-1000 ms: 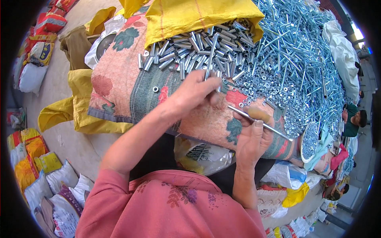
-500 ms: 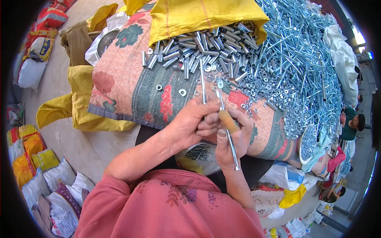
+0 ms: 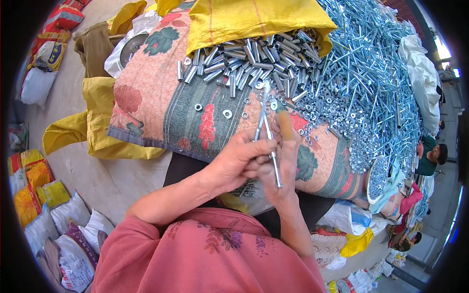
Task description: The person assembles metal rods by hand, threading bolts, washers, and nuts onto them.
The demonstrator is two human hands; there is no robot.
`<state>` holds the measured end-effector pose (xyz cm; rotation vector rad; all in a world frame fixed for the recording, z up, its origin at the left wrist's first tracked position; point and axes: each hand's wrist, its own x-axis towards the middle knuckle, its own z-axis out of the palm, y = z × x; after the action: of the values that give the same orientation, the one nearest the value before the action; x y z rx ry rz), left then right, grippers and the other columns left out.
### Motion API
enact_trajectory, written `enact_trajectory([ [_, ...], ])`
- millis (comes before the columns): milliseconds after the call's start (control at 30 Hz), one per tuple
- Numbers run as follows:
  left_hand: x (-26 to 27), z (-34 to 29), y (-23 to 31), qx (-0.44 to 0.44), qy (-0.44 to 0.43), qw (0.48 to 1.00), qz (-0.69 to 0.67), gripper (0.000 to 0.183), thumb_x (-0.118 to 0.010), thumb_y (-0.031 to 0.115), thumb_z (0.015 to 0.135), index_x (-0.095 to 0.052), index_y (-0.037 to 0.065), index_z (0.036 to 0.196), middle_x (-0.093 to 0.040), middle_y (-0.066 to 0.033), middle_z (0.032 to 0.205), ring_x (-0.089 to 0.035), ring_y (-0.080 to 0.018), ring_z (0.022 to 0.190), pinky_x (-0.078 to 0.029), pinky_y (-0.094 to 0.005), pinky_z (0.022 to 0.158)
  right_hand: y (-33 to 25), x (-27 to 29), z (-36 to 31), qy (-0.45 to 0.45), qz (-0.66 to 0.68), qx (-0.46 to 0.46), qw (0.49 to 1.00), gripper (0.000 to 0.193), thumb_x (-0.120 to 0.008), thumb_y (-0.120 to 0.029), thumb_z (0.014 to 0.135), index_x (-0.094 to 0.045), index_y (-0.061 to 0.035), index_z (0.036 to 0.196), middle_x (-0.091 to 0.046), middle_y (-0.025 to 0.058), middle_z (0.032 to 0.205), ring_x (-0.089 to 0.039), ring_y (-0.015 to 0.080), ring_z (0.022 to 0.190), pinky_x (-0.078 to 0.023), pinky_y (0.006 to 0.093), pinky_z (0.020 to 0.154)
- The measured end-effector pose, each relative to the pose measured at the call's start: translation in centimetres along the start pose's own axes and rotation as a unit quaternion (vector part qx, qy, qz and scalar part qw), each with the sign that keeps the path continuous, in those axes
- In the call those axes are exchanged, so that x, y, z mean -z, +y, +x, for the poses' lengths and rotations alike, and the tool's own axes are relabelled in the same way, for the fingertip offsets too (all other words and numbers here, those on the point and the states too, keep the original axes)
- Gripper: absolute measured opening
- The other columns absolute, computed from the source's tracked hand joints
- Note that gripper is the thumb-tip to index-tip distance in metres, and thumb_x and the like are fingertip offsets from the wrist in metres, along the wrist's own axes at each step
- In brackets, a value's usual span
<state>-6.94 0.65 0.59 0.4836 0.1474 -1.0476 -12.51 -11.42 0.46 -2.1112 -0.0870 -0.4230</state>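
My left hand point(image 3: 237, 158) is closed with its thumb and fingers on a long thin silver bolt point(image 3: 262, 108) pointing up and away. My right hand point(image 3: 279, 163), partly smeared by motion, is close against it, with a tan finger cover point(image 3: 284, 125) on one finger. Across its palm lies a second long bolt point(image 3: 275, 168), its flared end toward me. The two bolts cross just above my fingers. Beyond my hands, loose washers point(image 3: 227, 114) and nuts point(image 3: 198, 107) lie on the patterned quilt point(image 3: 146, 97). Short metal sleeves point(image 3: 254, 61) spill from a yellow sack point(image 3: 259, 19).
A large heap of long bolts point(image 3: 371, 73) covers the far right, with many nuts point(image 3: 337, 119) before it. An oval tray point(image 3: 377, 183) of small parts stands at the right edge. Filled sacks point(image 3: 73, 215) line the floor at left. Another person point(image 3: 430, 154) is far right.
My right hand has moved up and left toward my left hand, its finger with the cover straighter. The two bolts, earlier apart, now cross; the left one has tilted.
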Motion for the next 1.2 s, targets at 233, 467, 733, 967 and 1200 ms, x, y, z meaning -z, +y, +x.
enact_trajectory([
  [233, 0.0, -0.7, -2.2, 0.005, 0.008, 1.0, 0.027, 0.015, -0.063, 0.018, 0.083, -0.053, 0.007, 0.087, -0.047, 0.0036, 0.063, -0.033, -0.0021, 0.043, -0.024, -0.0169, 0.037, -1.4, 0.3, 0.7, 0.038, 0.111, -0.017, 0.993, 0.088, -0.052, -0.062, 0.079, -0.034, 0.0063, 0.13, -0.038, 0.0223, 0.126, -0.041, 0.0295, 0.114, -0.033, 0.0392, 0.096],
  [467, 1.1, -1.5, -0.6, -0.019, 0.022, 0.997, 0.075, 0.013, -0.048, 0.016, 0.09, -0.047, 0.006, 0.098, -0.053, -0.0064, 0.075, -0.032, -0.0041, 0.04, -0.023, -0.0183, 0.035, 1.9, 1.2, 4.9, 0.053, -0.079, -0.105, 0.99, 0.025, -0.061, -0.012, 0.079, -0.058, 0.0, 0.101, -0.056, 0.0107, 0.087, -0.055, 0.0205, 0.08, -0.045, 0.0317, 0.069],
  [733, 1.7, -2.9, 1.0, -0.057, 0.071, 0.983, 0.161, 0.026, -0.044, 0.013, 0.09, -0.044, 0.005, 0.114, -0.052, -0.0049, 0.071, -0.037, -0.0063, 0.04, -0.029, -0.0189, 0.037, 4.6, 1.2, 6.2, 0.037, -0.225, -0.105, 0.968, 0.013, -0.064, -0.007, 0.073, -0.054, -0.003, 0.08, -0.054, 0.0115, 0.077, -0.054, 0.0276, 0.07, -0.043, 0.0378, 0.062],
  [967, 2.2, -3.1, 0.8, -0.079, 0.054, 0.987, 0.133, 0.021, -0.049, 0.012, 0.089, -0.052, 0.003, 0.107, -0.052, -0.0044, 0.072, -0.047, -0.0086, 0.052, -0.036, -0.0194, 0.043, 2.6, 1.0, 6.1, -0.011, -0.102, -0.04, 0.994, 0.009, -0.06, -0.005, 0.076, -0.055, -0.0028, 0.083, -0.053, 0.0131, 0.077, -0.056, 0.0282, 0.068, -0.045, 0.0382, 0.06],
  [1200, 1.9, -3.1, 0.3, -0.092, 0.031, 0.988, 0.119, 0.019, -0.051, 0.012, 0.089, -0.053, 0.003, 0.106, -0.051, -0.0032, 0.073, -0.043, -0.0064, 0.052, -0.032, -0.018, 0.042, 2.5, -0.2, 6.7, -0.053, -0.342, 0.014, 0.938, 0.01, -0.059, -0.004, 0.077, -0.055, -0.0027, 0.086, -0.051, 0.0146, 0.078, -0.055, 0.0343, 0.073, -0.045, 0.0411, 0.064],
])
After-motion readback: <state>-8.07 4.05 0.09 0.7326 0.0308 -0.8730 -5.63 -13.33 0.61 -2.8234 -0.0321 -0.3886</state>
